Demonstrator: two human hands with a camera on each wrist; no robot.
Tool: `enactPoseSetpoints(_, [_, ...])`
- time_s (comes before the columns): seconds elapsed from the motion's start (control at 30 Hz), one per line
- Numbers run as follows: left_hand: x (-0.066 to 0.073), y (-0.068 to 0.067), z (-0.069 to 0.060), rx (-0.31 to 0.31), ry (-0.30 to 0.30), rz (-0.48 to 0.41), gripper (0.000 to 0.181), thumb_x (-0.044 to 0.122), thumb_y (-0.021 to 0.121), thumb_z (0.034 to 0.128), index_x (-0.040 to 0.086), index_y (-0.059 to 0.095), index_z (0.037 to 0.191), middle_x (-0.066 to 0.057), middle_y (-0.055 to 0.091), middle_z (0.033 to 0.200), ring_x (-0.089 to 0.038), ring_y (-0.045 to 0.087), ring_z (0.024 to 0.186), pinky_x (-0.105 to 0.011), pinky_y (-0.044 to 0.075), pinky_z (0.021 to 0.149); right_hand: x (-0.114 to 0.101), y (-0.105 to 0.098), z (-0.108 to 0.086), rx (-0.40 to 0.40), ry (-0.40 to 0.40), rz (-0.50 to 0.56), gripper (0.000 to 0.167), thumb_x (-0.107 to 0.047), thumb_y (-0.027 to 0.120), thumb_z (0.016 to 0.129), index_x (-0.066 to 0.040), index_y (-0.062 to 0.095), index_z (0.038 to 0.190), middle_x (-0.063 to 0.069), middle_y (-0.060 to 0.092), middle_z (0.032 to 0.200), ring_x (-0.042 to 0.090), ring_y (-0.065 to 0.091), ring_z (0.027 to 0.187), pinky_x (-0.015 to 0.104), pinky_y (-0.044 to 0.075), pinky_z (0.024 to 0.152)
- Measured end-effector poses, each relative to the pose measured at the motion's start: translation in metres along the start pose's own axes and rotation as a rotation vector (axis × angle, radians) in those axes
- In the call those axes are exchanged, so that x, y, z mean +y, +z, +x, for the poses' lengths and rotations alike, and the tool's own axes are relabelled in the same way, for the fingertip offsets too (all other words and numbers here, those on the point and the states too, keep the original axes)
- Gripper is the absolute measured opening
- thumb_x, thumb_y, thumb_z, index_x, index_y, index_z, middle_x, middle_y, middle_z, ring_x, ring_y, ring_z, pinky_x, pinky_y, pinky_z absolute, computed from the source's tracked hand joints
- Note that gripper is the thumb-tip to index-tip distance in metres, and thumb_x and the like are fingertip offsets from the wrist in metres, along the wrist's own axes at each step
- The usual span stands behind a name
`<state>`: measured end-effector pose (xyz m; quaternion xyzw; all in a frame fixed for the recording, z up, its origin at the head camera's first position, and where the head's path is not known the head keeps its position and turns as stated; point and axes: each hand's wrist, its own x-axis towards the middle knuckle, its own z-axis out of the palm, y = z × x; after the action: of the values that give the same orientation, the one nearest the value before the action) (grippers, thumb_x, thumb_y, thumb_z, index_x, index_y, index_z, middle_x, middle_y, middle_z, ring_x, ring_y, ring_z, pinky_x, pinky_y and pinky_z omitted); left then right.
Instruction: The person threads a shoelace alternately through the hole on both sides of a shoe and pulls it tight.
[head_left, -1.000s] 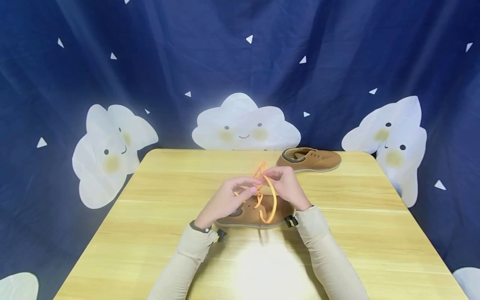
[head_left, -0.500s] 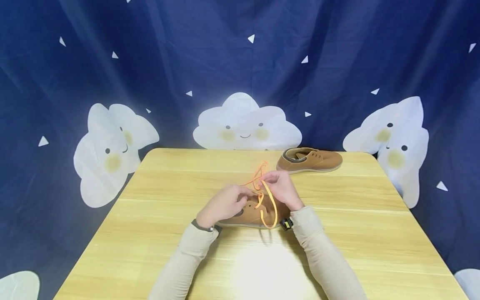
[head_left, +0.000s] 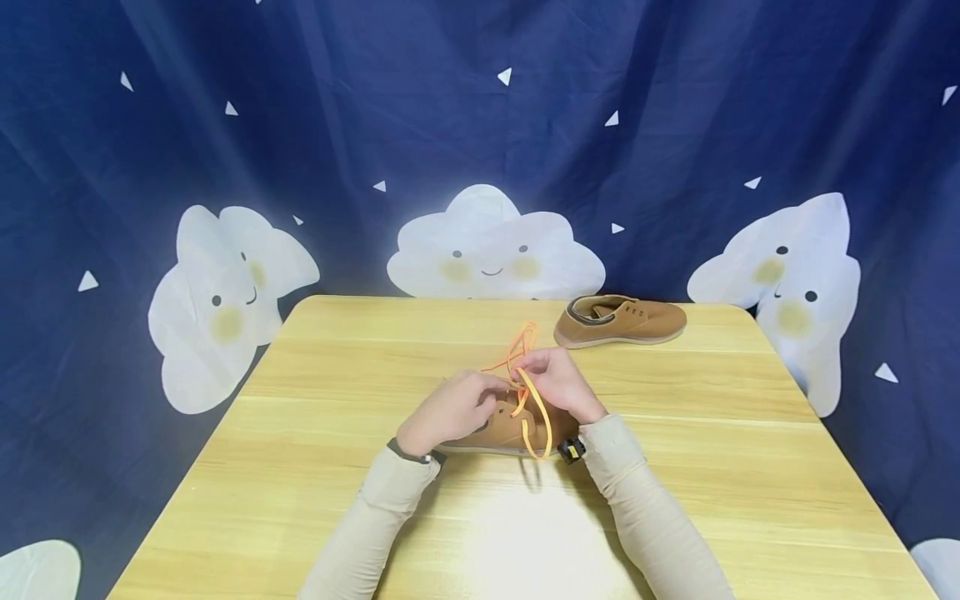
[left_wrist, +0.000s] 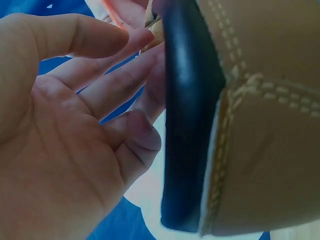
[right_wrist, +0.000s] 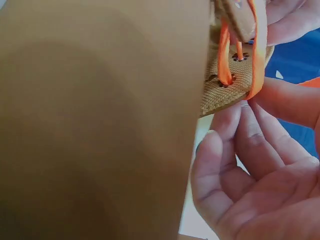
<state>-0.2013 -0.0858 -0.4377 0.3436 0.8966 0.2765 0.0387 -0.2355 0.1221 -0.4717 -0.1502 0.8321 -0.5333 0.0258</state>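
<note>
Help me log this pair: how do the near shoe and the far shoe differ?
The near shoe has an orange lace threaded through it; the far shoe shows no lace. The left hand and right hand are at the near shoe; neither touches the far shoe. The left hand hides much of the near shoe's opening in the head view; the far shoe's is plain to see. Both are brown, toes pointing right in that view.

In the head view the left hand [head_left: 446, 408] hides the heel and much of the opening of the nearer shoe [head_left: 502, 433]; the right hand [head_left: 558, 383] covers part of its toe; where the orange lace [head_left: 546, 417] ends at the fingers cannot be told; whether the left fingertips pinch anything is hidden; sleeves [head_left: 652, 500] and table [head_left: 262, 500] run off the bottom edge.
</note>
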Motion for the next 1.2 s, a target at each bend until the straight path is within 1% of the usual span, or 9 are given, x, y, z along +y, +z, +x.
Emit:
enactPoseSetpoints(0.23, [-0.001, 0.008, 0.003, -0.023, 0.003, 0.040, 0.035, 0.006, 0.052, 0.0992, 0.006, 0.072, 0.128, -0.001, 0.072, 0.099, -0.008, 0.052, 0.069, -0.024, 0.047, 0.071, 0.001, -0.001, -0.001, -0.043, 0.018, 0.047, 0.026, -0.012, 0.074, 0.093, 0.012, 0.075, 0.103, 0.022, 0.078, 0.100, 0.041, 0.070, 0.113, 0.054, 0.050, 0.108])
enactPoseSetpoints(0.37, [-0.001, 0.012, 0.005, -0.026, -0.008, 0.045, 0.035, 0.007, 0.051, 0.0993, 0.009, 0.073, 0.127, 0.000, 0.062, 0.081, -0.007, 0.045, 0.061, -0.023, 0.042, 0.061, 0.003, -0.003, -0.001, -0.070, 0.053, 0.018, 0.027, -0.018, 0.073, 0.095, 0.007, 0.077, 0.104, 0.017, 0.079, 0.104, 0.038, 0.067, 0.123, 0.059, 0.044, 0.115])
enactPoseSetpoints(0.57, [0.000, 0.014, 0.005, -0.024, -0.044, 0.036, 0.034, 0.012, 0.053, 0.1001, 0.010, 0.073, 0.128, 0.001, 0.065, 0.086, -0.007, 0.046, 0.063, -0.022, 0.041, 0.061, 0.002, -0.020, -0.002, -0.193, 0.035, -0.082, 0.029, -0.020, 0.066, 0.100, 0.003, 0.076, 0.115, 0.018, 0.077, 0.117, 0.036, 0.068, 0.121, 0.053, 0.050, 0.109])
enactPoseSetpoints(0.7, [-0.001, 0.014, 0.005, -0.031, -0.061, 0.013, 0.034, 0.014, 0.052, 0.1007, 0.010, 0.072, 0.128, 0.002, 0.061, 0.081, -0.006, 0.045, 0.061, -0.022, 0.040, 0.057, 0.007, -0.040, -0.004, -0.336, -0.038, -0.196, 0.025, -0.006, 0.060, 0.099, 0.002, 0.075, 0.117, 0.018, 0.077, 0.117, 0.029, 0.070, 0.112, 0.041, 0.055, 0.099])
enactPoseSetpoints(0.8, [-0.001, 0.014, 0.005, -0.035, -0.072, -0.009, 0.035, 0.015, 0.052, 0.1009, 0.010, 0.072, 0.129, 0.005, 0.056, 0.077, -0.005, 0.042, 0.056, -0.021, 0.037, 0.053, 0.009, -0.055, -0.009, -0.453, -0.076, -0.276, 0.027, 0.001, 0.061, 0.094, 0.004, 0.073, 0.118, 0.018, 0.076, 0.116, 0.024, 0.069, 0.104, 0.039, 0.057, 0.092])
enactPoseSetpoints(0.87, [-0.001, 0.014, 0.006, -0.037, -0.075, -0.018, 0.035, 0.015, 0.052, 0.1012, 0.010, 0.072, 0.130, 0.006, 0.054, 0.075, -0.004, 0.040, 0.054, -0.021, 0.037, 0.053, 0.008, -0.063, -0.014, -0.519, -0.075, -0.315, 0.034, 0.002, 0.065, 0.091, 0.006, 0.069, 0.124, 0.020, 0.074, 0.120, 0.025, 0.067, 0.105, 0.042, 0.056, 0.094])
enactPoseSetpoints(0.97, [-0.001, 0.013, 0.006, -0.037, -0.078, -0.027, 0.036, 0.015, 0.052, 0.1012, 0.010, 0.071, 0.131, 0.006, 0.053, 0.072, -0.004, 0.039, 0.052, -0.021, 0.037, 0.053, 0.006, -0.071, -0.022, -0.597, -0.027, -0.352, 0.060, 0.003, 0.076, 0.081, 0.009, 0.059, 0.138, 0.022, 0.066, 0.135, 0.031, 0.062, 0.118, 0.051, 0.051, 0.105])
enactPoseSetpoints(1.1, [-0.001, 0.013, 0.005, -0.038, -0.083, -0.039, 0.036, 0.016, 0.051, 0.1014, 0.010, 0.071, 0.131, 0.007, 0.048, 0.068, -0.004, 0.036, 0.049, -0.021, 0.035, 0.050, 0.004, -0.071, -0.027, -0.609, 0.090, -0.395, 0.091, -0.002, 0.089, 0.067, 0.003, 0.049, 0.148, 0.020, 0.056, 0.148, 0.035, 0.051, 0.137, 0.052, 0.041, 0.117])
enactPoseSetpoints(1.2, [-0.002, 0.014, 0.005, -0.042, -0.087, -0.047, 0.036, 0.016, 0.051, 0.1019, 0.010, 0.071, 0.132, 0.009, 0.045, 0.064, -0.003, 0.034, 0.047, -0.021, 0.033, 0.048, 0.002, -0.065, -0.027, -0.593, 0.126, -0.421, 0.091, -0.004, 0.094, 0.063, -0.002, 0.054, 0.145, 0.014, 0.061, 0.141, 0.030, 0.054, 0.131, 0.048, 0.042, 0.115])
